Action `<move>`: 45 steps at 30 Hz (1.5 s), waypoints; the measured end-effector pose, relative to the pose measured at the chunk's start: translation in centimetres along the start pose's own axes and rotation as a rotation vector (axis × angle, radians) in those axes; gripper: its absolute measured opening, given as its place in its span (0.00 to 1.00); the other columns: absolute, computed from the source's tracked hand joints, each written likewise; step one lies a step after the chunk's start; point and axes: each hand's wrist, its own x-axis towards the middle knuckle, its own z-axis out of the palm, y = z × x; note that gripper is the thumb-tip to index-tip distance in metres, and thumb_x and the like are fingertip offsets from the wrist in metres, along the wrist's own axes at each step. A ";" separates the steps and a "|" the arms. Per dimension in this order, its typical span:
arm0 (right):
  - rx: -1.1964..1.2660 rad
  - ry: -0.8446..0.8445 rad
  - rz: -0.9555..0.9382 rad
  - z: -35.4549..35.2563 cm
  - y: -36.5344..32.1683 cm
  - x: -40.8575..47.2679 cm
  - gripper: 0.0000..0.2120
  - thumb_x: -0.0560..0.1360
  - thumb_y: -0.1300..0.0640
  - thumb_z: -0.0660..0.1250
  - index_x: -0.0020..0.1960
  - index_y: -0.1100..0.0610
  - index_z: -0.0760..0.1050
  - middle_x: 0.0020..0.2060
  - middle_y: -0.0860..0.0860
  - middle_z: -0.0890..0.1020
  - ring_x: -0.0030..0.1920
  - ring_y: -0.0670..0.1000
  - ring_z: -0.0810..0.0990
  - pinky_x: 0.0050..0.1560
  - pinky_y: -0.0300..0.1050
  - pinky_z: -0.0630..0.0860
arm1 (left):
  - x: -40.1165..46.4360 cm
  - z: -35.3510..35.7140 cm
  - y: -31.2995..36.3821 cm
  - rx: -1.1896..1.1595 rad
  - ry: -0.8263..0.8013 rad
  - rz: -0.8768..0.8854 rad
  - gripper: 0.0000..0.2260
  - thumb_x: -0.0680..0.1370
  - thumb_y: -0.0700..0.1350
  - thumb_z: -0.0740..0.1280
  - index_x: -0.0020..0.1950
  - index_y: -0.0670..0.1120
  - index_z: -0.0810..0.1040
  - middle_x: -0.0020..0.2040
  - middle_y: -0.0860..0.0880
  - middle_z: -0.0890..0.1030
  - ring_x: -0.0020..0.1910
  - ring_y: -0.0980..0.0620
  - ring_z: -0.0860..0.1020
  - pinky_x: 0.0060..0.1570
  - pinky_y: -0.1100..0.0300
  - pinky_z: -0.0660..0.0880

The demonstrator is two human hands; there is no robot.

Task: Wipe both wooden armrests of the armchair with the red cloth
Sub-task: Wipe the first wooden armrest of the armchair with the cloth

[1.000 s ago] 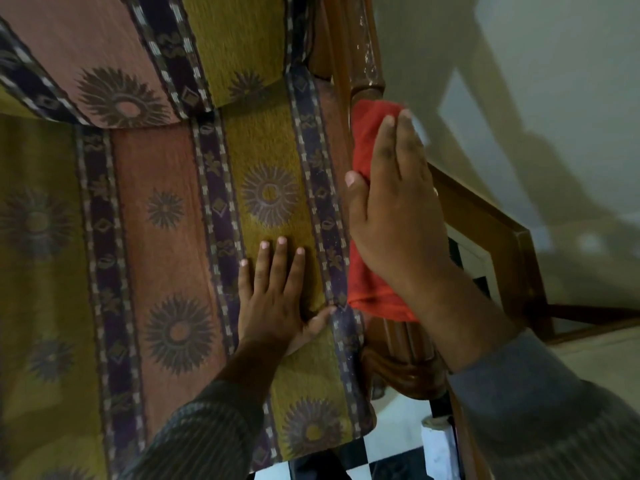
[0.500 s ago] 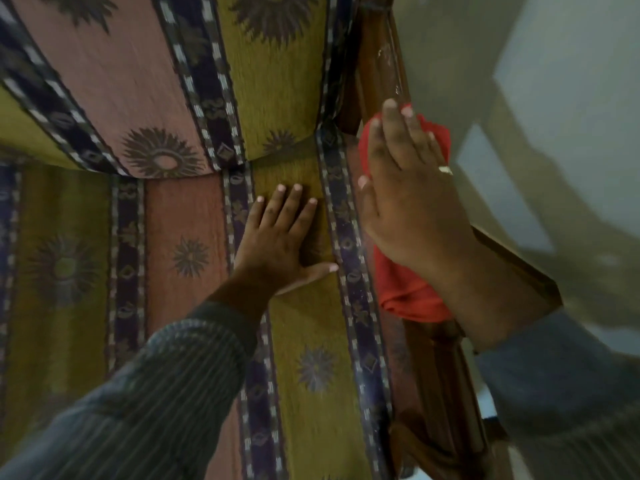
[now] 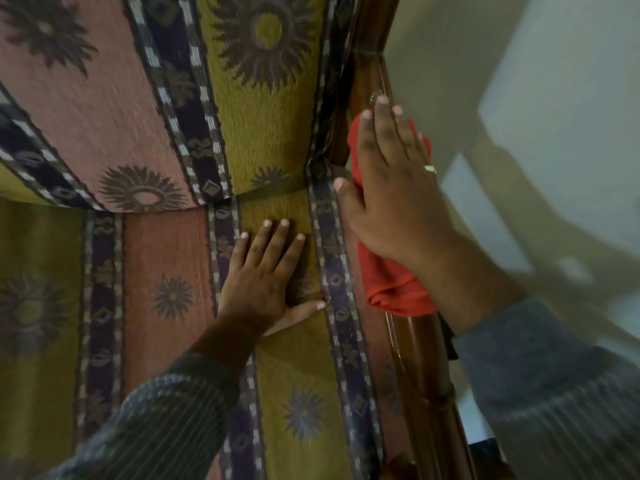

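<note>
The red cloth [image 3: 391,289] lies along the armchair's right wooden armrest [image 3: 422,362], near its back end. My right hand [image 3: 394,199] presses flat on the cloth, fingers stretched toward the backrest, and covers most of it. My left hand [image 3: 266,278] rests palm down with fingers spread on the striped seat cushion [image 3: 166,271], just left of the armrest. The left armrest is out of view.
The patterned backrest [image 3: 242,98] rises at the top, with a dark wooden post [image 3: 370,36] at its right edge. A pale wall [image 3: 554,133] stands close to the right of the armrest. Grey sleeves cover both forearms.
My right hand has slid the cloth along the armrest toward the backrest. My left hand has moved the same way over the seat cushion. The camera has shifted forward.
</note>
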 end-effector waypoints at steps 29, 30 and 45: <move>0.066 0.019 0.237 -0.7 -0.5 9.2 0.47 0.76 0.37 0.63 0.80 0.64 0.45 0.79 0.64 0.51 0.79 0.63 0.51 0.77 0.57 0.55 | 0.2 0.9 -0.2 -0.071 0.026 0.003 0.49 0.70 0.80 0.53 0.81 0.47 0.57 0.82 0.43 0.55 0.81 0.41 0.52 0.77 0.37 0.51; 0.078 0.014 0.245 -0.8 -0.6 9.6 0.48 0.75 0.37 0.63 0.80 0.64 0.45 0.79 0.64 0.51 0.79 0.63 0.51 0.77 0.58 0.56 | 0.1 0.8 -0.2 -0.071 0.020 0.003 0.49 0.70 0.80 0.53 0.81 0.47 0.57 0.82 0.43 0.56 0.81 0.41 0.52 0.77 0.38 0.51; 0.115 -0.135 -0.008 -1.4 1.4 5.4 0.37 0.77 0.45 0.48 0.80 0.60 0.41 0.81 0.58 0.42 0.80 0.56 0.39 0.78 0.52 0.40 | 0.2 1.4 -0.7 -0.086 0.055 0.019 0.49 0.71 0.79 0.53 0.81 0.47 0.57 0.82 0.43 0.56 0.81 0.41 0.52 0.77 0.38 0.52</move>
